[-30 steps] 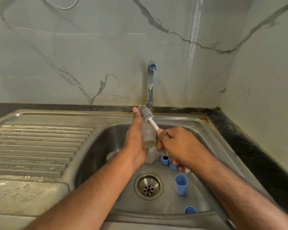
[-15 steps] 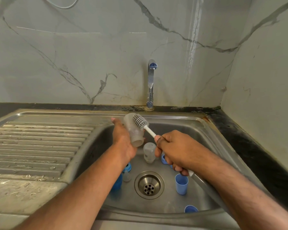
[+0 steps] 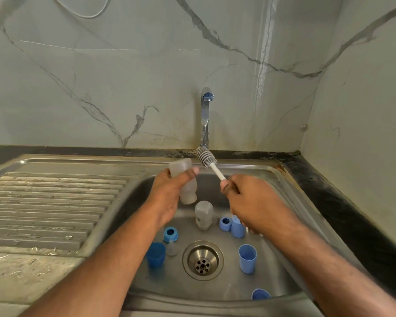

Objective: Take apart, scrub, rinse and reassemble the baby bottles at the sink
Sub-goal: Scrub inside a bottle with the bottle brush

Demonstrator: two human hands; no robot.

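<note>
The left hand (image 3: 167, 197) holds a clear bottle (image 3: 185, 181) over the sink (image 3: 290, 202), tipped with its open end down. The right hand (image 3: 252, 202) grips the brush (image 3: 209, 162) by its white handle, bristles up beside the bottle. Another bottle (image 3: 203, 215) and blue caps (image 3: 247, 258) lie in the sink.

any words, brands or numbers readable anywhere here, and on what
None can be read.
Bottle standing in the sink: a small dark mark low on its side, too small and blurred to read.
Bottle in the left hand: no print shows.
Blue caps, blue ring, tap, brush: no lettering shows.
</note>
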